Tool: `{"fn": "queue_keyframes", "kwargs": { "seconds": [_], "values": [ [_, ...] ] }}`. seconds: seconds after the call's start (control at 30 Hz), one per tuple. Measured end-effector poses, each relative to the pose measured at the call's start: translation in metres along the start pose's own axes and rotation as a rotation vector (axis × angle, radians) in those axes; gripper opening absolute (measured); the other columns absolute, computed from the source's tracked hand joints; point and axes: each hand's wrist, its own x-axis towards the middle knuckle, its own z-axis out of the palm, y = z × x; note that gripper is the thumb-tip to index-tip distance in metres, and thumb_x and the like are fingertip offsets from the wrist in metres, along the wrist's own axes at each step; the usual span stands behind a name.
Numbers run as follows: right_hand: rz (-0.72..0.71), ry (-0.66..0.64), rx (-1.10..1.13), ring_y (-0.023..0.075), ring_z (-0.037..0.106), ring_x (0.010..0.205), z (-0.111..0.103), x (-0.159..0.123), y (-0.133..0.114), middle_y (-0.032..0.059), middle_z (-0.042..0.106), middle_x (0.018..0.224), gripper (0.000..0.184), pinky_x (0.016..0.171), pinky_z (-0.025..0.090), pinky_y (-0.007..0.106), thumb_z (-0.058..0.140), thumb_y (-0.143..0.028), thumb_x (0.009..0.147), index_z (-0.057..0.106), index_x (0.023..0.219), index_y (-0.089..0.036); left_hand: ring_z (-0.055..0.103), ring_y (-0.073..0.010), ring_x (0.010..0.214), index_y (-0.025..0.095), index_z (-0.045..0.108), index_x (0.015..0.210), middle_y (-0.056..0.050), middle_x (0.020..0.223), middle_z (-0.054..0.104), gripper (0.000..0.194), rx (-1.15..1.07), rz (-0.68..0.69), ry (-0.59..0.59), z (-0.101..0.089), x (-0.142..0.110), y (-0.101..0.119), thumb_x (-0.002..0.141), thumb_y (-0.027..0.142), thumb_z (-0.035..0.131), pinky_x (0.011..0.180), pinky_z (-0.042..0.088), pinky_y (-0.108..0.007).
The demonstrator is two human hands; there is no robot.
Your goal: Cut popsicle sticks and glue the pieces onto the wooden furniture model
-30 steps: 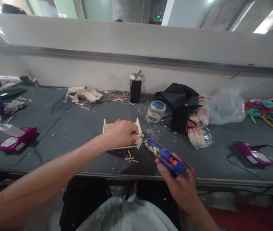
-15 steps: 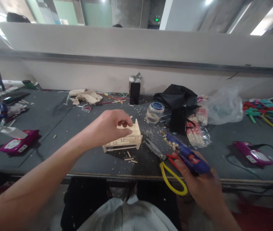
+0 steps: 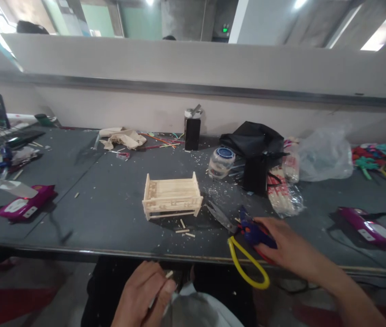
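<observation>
"The stick model (image 3: 172, 188) is standing where, exactly?"

"It is standing upright near the middle of the worktop (image 3: 111, 209), toward the front edge and apart from both hands."

"And starting from the left, what are you seeing?"

"A purple block (image 3: 26, 202) with sockets is lying on that side, a cable trailing from it. Farther along, a crumpled beige cloth (image 3: 125, 138) is lying back toward the wall."

"What is the left hand (image 3: 143, 293) doing?"

"It is hanging in front of the edge, over the person's lap. Its fingers are curling in around a pale stick (image 3: 169, 274), and only the tip is showing."

"Then what?"

"Short offcuts (image 3: 182, 231) are lying just in front of the model. A clear jar (image 3: 220, 168) with a blue lid is standing farther back, and the scissors (image 3: 222, 217) are pointing their blades toward the model, a yellow handle loop jutting past the edge."

"And the right hand (image 3: 283, 236)?"

"It is gripping a blue glue gun (image 3: 256, 234) by the scissors' handles; whether the gun is touching them, I cannot tell."

"Anything beyond?"

"A packet of sticks (image 3: 283, 195) is lying behind that hand, and a second purple block (image 3: 366, 227) is lying farther right."
</observation>
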Motion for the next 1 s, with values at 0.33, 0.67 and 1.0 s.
{"fn": "queue_keyframes", "kwargs": {
  "seconds": [0.33,0.67,1.0],
  "values": [
    [-0.377,0.442,0.110,0.0276,0.051,0.113,-0.023,0.060,-0.108,0.0123,0.058,0.119,0.042,0.096,0.042,0.045,0.062,-0.028,0.080,0.050,0.120,-0.019,0.050,-0.0134,0.064,0.018,0.048,0.065,-0.001,0.065,0.051,0.030,0.091,-0.104,0.015,0.003,0.017,-0.020,0.094,0.016,0.041,0.062,0.041,-0.026],
    [-0.468,0.264,0.091,0.0233,0.054,0.099,-0.012,0.097,-0.120,0.0049,0.066,0.100,0.013,0.091,0.035,0.042,0.066,-0.023,0.077,0.064,0.090,-0.021,0.048,-0.0139,0.065,0.017,0.048,0.065,-0.001,0.065,0.051,0.026,0.095,0.016,0.005,0.006,0.016,-0.031,0.090,0.012,0.048,0.063,0.038,-0.028],
    [-0.473,0.261,0.108,0.0212,0.054,0.091,-0.010,0.102,-0.125,0.0033,0.067,0.089,0.004,0.085,0.035,0.038,0.065,-0.017,0.077,0.065,0.081,-0.019,0.046,-0.0130,0.066,0.017,0.044,0.065,0.000,0.067,0.049,0.026,0.020,0.021,-0.035,0.002,0.017,-0.034,0.090,0.010,0.047,0.064,0.036,-0.027]
  ]
}}
